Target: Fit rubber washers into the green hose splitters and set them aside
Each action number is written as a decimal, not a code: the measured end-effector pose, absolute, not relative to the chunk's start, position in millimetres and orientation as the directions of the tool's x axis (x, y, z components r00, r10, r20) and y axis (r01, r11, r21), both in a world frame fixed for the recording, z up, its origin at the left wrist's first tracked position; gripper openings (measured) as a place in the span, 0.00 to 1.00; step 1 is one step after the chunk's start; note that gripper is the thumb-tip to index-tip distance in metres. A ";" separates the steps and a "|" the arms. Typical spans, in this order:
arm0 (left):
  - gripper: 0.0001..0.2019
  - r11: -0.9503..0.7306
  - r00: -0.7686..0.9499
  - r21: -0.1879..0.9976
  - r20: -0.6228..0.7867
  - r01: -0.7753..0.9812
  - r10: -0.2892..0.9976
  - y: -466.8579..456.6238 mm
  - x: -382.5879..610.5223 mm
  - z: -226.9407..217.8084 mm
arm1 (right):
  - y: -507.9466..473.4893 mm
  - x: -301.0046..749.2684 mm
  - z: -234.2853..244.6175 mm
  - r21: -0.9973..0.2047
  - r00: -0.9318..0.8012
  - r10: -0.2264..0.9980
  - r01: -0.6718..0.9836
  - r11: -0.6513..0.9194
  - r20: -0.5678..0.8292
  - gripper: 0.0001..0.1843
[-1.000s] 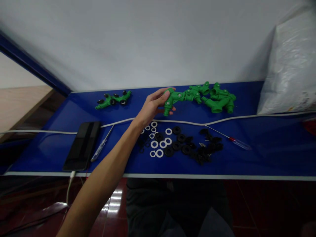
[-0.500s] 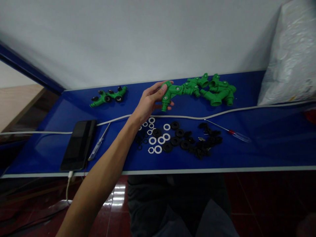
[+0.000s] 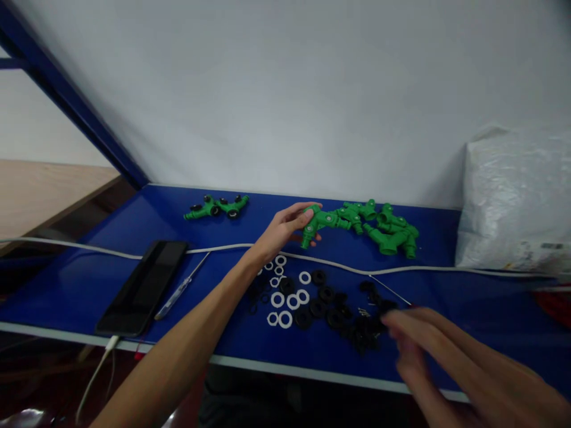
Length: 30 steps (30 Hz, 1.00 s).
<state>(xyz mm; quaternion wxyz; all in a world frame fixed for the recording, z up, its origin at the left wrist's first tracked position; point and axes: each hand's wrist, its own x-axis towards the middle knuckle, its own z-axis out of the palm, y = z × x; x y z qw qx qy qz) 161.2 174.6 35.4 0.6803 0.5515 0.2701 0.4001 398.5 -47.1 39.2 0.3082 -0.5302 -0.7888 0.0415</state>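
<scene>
My left hand point(image 3: 282, 230) reaches far across the blue table point(image 3: 89, 279) and grips a green plastic pipe fitting point(image 3: 314, 223) at the left end of a heap of green fittings point(image 3: 384, 233). My right hand point(image 3: 428, 348) has come in low at the right, blurred, its fingers stretched out over the right end of a scatter of black washers and caps point(image 3: 352, 315). White rings point(image 3: 285, 297) lie just left of those. I see nothing in the right hand.
A finished green fitting with black caps point(image 3: 217, 207) lies at the back left. A black phone point(image 3: 143, 286) and a tester screwdriver point(image 3: 181, 287) lie at the left. A white cable point(image 3: 348, 268) crosses the table. A clear plastic bag point(image 3: 513, 202) stands at the right.
The camera has tilted up. My right hand has entered from the lower right over the black parts. My left hand still grips the green fitting.
</scene>
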 end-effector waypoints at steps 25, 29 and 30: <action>0.29 0.192 0.543 0.935 -0.001 -0.296 0.840 176.1 166.9 23.7 | 85.6 379.9 77.2 -0.737 -0.182 0.917 0.550 0.394 0.355 0.08; 0.27 0.177 0.531 0.936 0.012 -0.304 0.847 175.9 167.2 23.4 | 124.7 371.5 76.7 -0.903 -0.082 0.941 0.265 0.339 0.329 0.16; 0.27 0.172 0.525 0.934 0.019 -0.312 0.851 175.9 167.4 23.5 | 130.6 369.7 72.8 -0.917 -0.070 0.945 0.228 0.328 0.320 0.16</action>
